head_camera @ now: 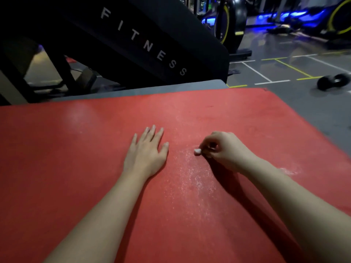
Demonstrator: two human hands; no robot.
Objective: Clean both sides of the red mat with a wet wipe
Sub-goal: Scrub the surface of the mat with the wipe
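The red mat [79,152] lies flat and fills most of the view. My left hand [147,150] rests palm down on it with the fingers straight and spread. To its right, my right hand [224,149] is curled around a small white wet wipe [197,151], of which only a wadded tip shows past the fingers, touching the mat. A wet, glistening streak runs down the mat from the wipe toward me.
A black machine panel [144,44] lettered FITNESS stands just beyond the mat's far edge. A black dumbbell [333,81] lies on the grey floor at the right. Exercise bikes [230,23] with yellow-rimmed wheels stand further back.
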